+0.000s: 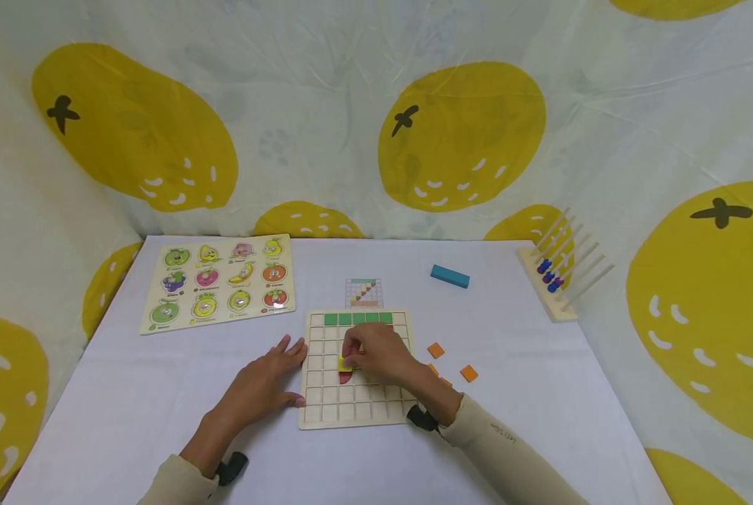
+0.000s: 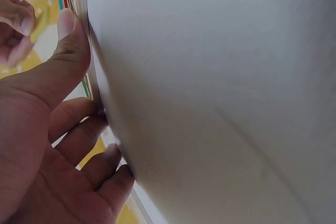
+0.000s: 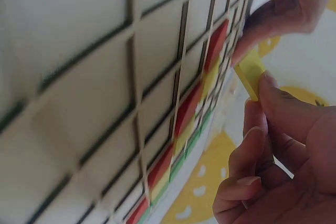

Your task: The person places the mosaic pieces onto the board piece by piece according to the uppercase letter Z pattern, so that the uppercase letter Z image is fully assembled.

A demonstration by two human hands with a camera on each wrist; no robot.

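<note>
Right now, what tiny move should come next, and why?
Probably lower the yellow tile onto the grid board, because the right hand pinches it clear of the surface, while the left hand touches the board's edge. I can't tell which square.

High head view, forward and down over table [image 1: 99, 407], close, sidelong wrist views, grid board [image 1: 348, 396] in all three

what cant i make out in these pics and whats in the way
Head: part of the board, hidden by the right hand.
Head: two orange tiles, partly hidden by the right arm.
Head: writing on the fruit puzzle, too small.
Left wrist: the board's face, seen nearly edge-on.
Right wrist: the left hand, cut off by the frame edge.
</note>
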